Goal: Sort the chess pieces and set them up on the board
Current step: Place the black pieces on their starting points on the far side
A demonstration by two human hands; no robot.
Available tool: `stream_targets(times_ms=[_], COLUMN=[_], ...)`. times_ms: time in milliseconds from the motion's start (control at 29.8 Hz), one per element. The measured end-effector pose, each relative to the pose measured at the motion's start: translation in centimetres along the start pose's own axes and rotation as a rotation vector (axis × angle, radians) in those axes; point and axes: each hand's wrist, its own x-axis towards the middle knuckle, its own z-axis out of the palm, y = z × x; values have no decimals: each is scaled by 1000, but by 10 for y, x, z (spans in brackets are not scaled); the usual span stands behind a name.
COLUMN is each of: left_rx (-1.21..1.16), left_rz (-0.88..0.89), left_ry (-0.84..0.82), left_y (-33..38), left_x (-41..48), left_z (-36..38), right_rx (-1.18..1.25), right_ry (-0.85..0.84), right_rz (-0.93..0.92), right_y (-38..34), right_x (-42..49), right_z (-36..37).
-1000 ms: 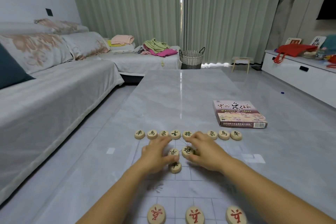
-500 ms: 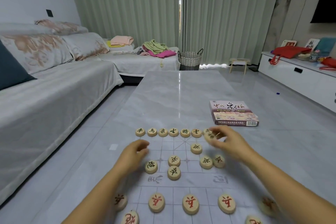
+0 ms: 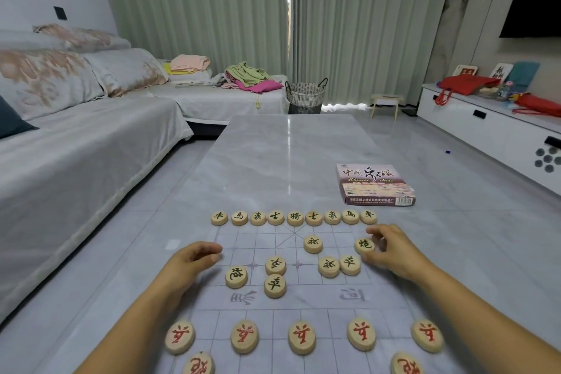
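The right hand lies low over the board, just on the near side of the right end of the black back row. Its forearm comes in from the lower right. The fingers are curled, and forefinger and thumb pinch a black cannon piece by its rim, with the piece flat on the sheet.

The left hand is on the near side of the row's left end, at the board's edge. It is knuckles up with the fingers loosely curled, and no piece shows in it.

A second black cannon lies nearer the viewer than the row's left part, beside that hand. Five black soldier pieces are scattered nearer than the row's middle and right. The red soldiers stand in a line much nearer still. The Chinese chess box lies beyond the row's right end on the table.

Half a second ago the right hand was raised over the row's right end and hid its last pieces. It has since dropped towards the viewer, all nine pieces show, and the pinched cannon is new on the sheet. The left hand and the other loose black pieces have hardly shifted.
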Motion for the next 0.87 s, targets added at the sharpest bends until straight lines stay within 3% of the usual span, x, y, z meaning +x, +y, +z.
stream_targets(times_ms=[503,738,805,872], left_rx=[47,638,671,613], left_rz=[17,211,223,197], left_ry=[-57,-180,-173,-62], left_y=[-6,-4,-3,-4], left_x=[0,-2,0,4], left_z=[1,14,15,18], right_rx=[176,176,175,167], right_ry=[-39,-37,-38,-37], right_rz=[21,34,37,40], right_y=[6,9,8,7], right_x=[8,8,7,7], right_z=[5,6,6,6])
